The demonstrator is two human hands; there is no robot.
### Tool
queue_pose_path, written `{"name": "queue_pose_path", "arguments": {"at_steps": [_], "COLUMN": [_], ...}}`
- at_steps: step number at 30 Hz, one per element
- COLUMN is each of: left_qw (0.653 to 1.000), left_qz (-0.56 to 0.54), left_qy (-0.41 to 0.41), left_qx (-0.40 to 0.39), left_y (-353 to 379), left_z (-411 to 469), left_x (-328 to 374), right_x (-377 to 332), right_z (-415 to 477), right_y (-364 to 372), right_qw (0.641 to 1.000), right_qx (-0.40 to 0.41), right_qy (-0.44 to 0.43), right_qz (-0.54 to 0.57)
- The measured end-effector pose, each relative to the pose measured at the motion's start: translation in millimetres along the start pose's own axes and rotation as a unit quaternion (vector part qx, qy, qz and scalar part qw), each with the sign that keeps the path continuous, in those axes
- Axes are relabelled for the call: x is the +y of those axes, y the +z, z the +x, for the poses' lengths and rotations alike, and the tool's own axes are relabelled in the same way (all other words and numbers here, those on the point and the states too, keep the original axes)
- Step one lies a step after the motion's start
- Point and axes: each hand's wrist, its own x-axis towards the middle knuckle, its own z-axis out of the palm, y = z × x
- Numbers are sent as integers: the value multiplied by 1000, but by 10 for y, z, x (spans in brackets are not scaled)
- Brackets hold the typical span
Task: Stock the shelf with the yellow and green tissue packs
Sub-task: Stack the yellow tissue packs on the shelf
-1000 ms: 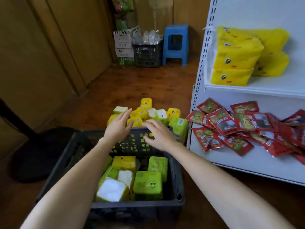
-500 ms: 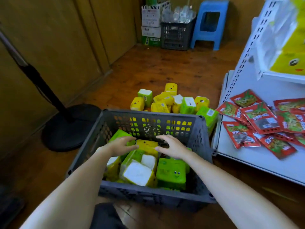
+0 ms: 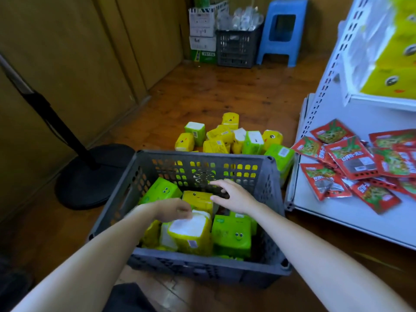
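Both hands were down in the crate (image 3: 202, 155), which sat just beside the shelf (image 3: 337, 212), handy for a short carry. The left hand (image 3: 173, 210) curled onto a yellow tissue pack (image 3: 191, 233), grip unclear. The right hand (image 3: 234, 197) hovered spread and empty over a second yellow pack (image 3: 198, 199), probably lining up a two-pack lift.

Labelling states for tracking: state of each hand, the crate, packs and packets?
left hand: in the crate, fingers curled on the white-ended yellow pack; grip unclear.
right hand: open, fingers spread over the crate's packs, holding nothing.
crate: on the floor, partly filled with yellow and green packs.
floor packs: loose heap behind the crate.
shelf packs: yellow, stocked on the upper shelf.
red snack packets: scattered on the lower shelf.
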Motion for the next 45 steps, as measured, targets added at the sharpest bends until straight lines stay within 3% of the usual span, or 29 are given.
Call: {"name": "queue_pose_path", "arguments": {"at_steps": [4,8,11,14,16,20,24,26,29,33,39,45], "left_qw": [980,883,821,792,788,834,863,868,847,820,788,716], "left_qz": [-94,-335,-446,-483,-500,-396,-300,-320,-392,-393,-342,-328], "left_qy": [-1,-12,-16,4,21,13,-35,-13,14,67,129,265], "left_qx": [175,329,356,374,360,385,404,380,359,410,495,556], "left_y": [-95,-193,-235,-230,-247,-270,-229,-218,-266,-291,-622,-1267], "left_z": [34,67,81,88,94,152,183,198,180,75,161,181], "left_x": [20,76,165,293,357,396,406,352,391,609,858,1796], "right_x": [-17,-22,-2,-46,-76,-79,-78,-125,-207,-330,-632,-872], "right_z": [-3,5,23,70,102,127,110,95,94,126,68,-211], "right_y": [-90,-183,-209,-234,-248,-261,-287,-320,-384,-439,-934,-1998], "right_qw": [992,955,917,865,848,865,873,861,849,854,911,866], "right_qx": [48,30,24,57,91,146,151,150,162,190,294,391], "right_qy": [37,83,110,100,84,69,69,71,58,30,-84,-125], "right_qz": [115,284,382,489,516,476,458,480,500,484,275,287]}}
